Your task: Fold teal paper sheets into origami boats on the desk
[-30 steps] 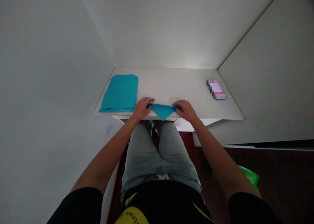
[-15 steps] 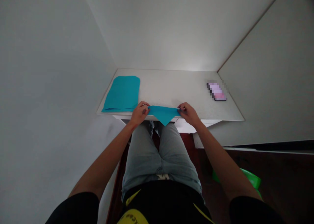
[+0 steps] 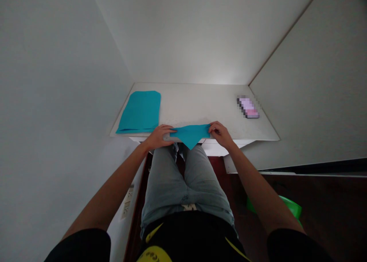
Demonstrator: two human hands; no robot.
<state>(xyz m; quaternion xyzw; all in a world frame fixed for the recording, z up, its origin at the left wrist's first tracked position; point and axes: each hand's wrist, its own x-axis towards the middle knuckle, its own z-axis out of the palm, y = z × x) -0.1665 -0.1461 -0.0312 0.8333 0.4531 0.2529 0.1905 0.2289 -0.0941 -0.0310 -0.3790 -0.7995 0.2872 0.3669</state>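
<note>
Seated person at a white desk (image 3: 206, 101), seen from beside the chair. The turquoise folded paper triangle (image 3: 190, 134) lies at the near edge of the desk with its long side on the top and its point hanging down over the edge above the knees. The left hand (image 3: 157, 136) lies with fingers stretched almost flat over the left corner; whether the thumb closes underneath cannot be told. The right hand (image 3: 220, 134) is curled, fingertips pinched on the right corner. The paper looks thin and very light, and it should crease where pressed, crumple or tear under a hard grip, and slide readily on the smooth top. The two outer corners or the folded long edge appear the safest places to take hold. A stack of flat turquoise paper sheets (image 3: 140, 111) rests at the desk's left end, well apart from a small blurred pinkish object (image 3: 248, 107) at the right. White walls (image 3: 57, 82) close in on three sides. Below are a dark wooden floor (image 3: 329, 208) and a bright green plastic seat (image 3: 291, 207)
</note>
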